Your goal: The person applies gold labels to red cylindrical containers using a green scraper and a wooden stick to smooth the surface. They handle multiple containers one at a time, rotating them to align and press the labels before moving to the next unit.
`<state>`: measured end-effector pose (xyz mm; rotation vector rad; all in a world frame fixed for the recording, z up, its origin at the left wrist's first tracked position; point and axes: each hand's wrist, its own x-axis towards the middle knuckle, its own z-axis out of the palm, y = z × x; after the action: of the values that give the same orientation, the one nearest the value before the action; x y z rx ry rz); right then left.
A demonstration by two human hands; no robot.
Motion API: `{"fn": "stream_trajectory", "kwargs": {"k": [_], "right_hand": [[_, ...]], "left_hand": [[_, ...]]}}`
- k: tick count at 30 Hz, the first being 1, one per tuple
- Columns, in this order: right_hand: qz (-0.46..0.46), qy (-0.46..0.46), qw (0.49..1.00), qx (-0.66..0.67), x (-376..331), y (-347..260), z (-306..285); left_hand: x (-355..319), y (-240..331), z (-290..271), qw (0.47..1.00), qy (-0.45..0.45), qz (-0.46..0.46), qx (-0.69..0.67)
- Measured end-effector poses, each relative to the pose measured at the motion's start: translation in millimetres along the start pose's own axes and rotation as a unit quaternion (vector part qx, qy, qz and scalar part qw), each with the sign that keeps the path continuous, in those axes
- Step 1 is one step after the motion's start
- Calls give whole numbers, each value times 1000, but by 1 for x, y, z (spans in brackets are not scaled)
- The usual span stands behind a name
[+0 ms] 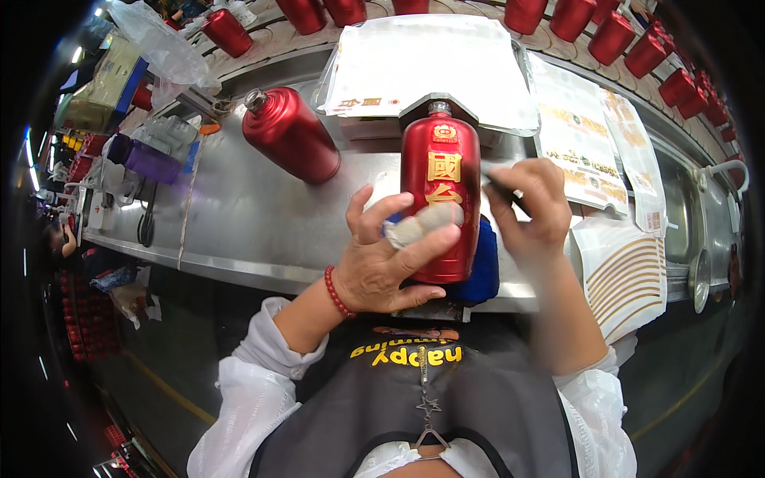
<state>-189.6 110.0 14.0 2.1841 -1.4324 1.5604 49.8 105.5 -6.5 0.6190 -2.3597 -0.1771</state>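
- Big steel worktable (239, 215) ran across the view, with a row of red bottles (637, 36) lined up along the far conveyor edge.
- A clear-bagged stack of label sheets (430, 64) lay just behind the action, and printed sheets (578, 135) sat to the right of it.
- A second red bottle (291, 135) lay on the table to the left, apart from both hands.
- The red bottle with gold emblem (440, 191) lay front and centre, its base resting on a blue cloth (484, 271).
- Left hand (382, 255) wrapped round the lower body of that bottle, fingers clenched on it and on a grey wad (426, 223) pressed to the glass.
- Right hand (530, 211) was pinched shut on a thin dark tool (502, 190), tip touching the bottle's right flank.
- Judging by this, it was a label-finishing step; the next stroke would need the bottle held steady.
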Motion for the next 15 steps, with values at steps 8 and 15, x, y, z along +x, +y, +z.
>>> {"fn": "stream_trajectory", "kwargs": {"k": [8,15], "right_hand": [[-143,-149,977,-58,78,-1,1],[-77,-183,972,128,63,4,-7]], "left_hand": [[-11,17,10,986,-1,-153,68],[-15,15,18,985,14,-173,19]]}}
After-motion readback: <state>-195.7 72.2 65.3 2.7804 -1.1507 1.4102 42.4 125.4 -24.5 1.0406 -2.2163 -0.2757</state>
